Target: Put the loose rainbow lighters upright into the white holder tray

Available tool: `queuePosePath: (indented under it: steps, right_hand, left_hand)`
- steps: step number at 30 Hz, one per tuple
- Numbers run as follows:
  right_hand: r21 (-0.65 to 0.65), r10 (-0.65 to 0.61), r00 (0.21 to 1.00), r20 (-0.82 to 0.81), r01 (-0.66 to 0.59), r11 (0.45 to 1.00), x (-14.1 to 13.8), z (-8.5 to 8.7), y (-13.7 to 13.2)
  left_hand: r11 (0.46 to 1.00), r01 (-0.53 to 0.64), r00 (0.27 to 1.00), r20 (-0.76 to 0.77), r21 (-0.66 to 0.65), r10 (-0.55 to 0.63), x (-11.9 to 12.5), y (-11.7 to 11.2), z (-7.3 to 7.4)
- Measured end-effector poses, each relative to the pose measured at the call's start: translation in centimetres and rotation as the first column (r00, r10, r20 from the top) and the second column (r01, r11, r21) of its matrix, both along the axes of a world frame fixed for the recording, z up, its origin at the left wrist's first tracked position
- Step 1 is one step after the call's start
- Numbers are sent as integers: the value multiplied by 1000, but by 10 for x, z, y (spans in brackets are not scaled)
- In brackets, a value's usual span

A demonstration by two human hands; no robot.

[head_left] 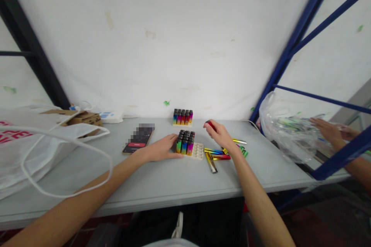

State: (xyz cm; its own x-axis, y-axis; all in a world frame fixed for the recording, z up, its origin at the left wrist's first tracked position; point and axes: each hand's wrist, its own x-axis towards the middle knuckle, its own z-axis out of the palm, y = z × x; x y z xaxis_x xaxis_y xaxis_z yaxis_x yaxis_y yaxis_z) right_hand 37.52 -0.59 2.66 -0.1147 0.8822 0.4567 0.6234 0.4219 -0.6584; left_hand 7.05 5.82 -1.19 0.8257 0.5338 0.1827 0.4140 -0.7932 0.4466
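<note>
My left hand [162,148] is around the left end of a white tray [198,152], its thumb along the near side and its fingers behind. Several rainbow-coloured lighters [184,143] with black tops stand upright in the tray's left part, and the round slots at its right end show bare. Off to the right and a little above the tray, my right hand [219,134] is closed on a red lighter [210,125], mostly covered by the fingers. Beneath and beside that forearm lie several loose metallic lighters [221,157] in gold, blue, red and green.
A second tray of upright lighters [182,117] stands by the wall. A phone [138,139] lies left of my left hand. White bags [17,150], a cable and cardboard [84,119] sit farther left. Right, beyond a blue frame [285,61], another person's hands [329,131] touch clear plastic [285,131].
</note>
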Motion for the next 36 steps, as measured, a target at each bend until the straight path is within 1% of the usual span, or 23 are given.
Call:
queuePosePath:
  steps: [2, 6, 8, 11, 15, 18, 21, 23, 27, 29, 31, 33, 34, 36]
  right_hand:
    - [-34, 57, 998, 23, -56, 998, 1, -2, 2]
    - [16, 90, 976, 198, -95, 995, -2, -4, 5]
    - [-33, 111, 962, 248, -106, 994, -4, -5, 5]
    - [-123, 154, 962, 224, -129, 984, -4, -7, 5]
    - [-163, 187, 966, 180, -158, 974, -3, -11, 7]
    - [-155, 175, 957, 230, -141, 978, -4, -12, 8]
    - [-110, 181, 948, 261, -157, 982, -7, -12, 8]
    - [-107, 185, 942, 279, -161, 981, -10, -12, 8]
    - [-170, 200, 930, 308, -153, 973, -10, -12, 6]
    - [-205, 228, 928, 295, -171, 964, -5, -11, 5]
    - [-229, 219, 934, 283, -156, 961, 2, -11, 4]
    - [-241, 187, 942, 277, -120, 963, 10, -11, 4]
    - [-243, 174, 946, 275, -107, 964, 13, -11, 5]
    - [-236, 166, 949, 270, -102, 966, 17, -11, 6]
  left_hand:
    - [1000, -4, 1000, -2, -4, 4, 0, 0, 0]
    - [1000, 11, 1000, 22, 3, -11, 0, 1, -1]
    - [1000, 14, 1000, 22, 3, -14, 0, 0, 0]
    - [1000, 9, 1000, 8, -3, -9, 0, 0, 0]
    - [1000, 0, 1000, 16, -7, 0, 0, 0, 0]
    - [1000, 13, 1000, 28, 1, -13, 0, 1, -2]
    - [1000, 20, 999, 32, 10, -20, 0, 2, -4]
    - [1000, 17, 999, 31, 13, -18, 0, 3, -5]
    - [1000, 14, 999, 30, 9, -14, 0, 2, -3]
    - [1000, 24, 999, 25, 6, -25, 0, 1, -1]
    - [1000, 27, 1000, -3, 7, -27, 0, -1, -1]
    - [998, -24, 998, -52, 53, 26, -2, -1, -3]
    - [993, -74, 994, -75, 97, 81, -3, -1, -4]
    - [962, -200, 970, -103, 188, 222, -5, -1, -8]
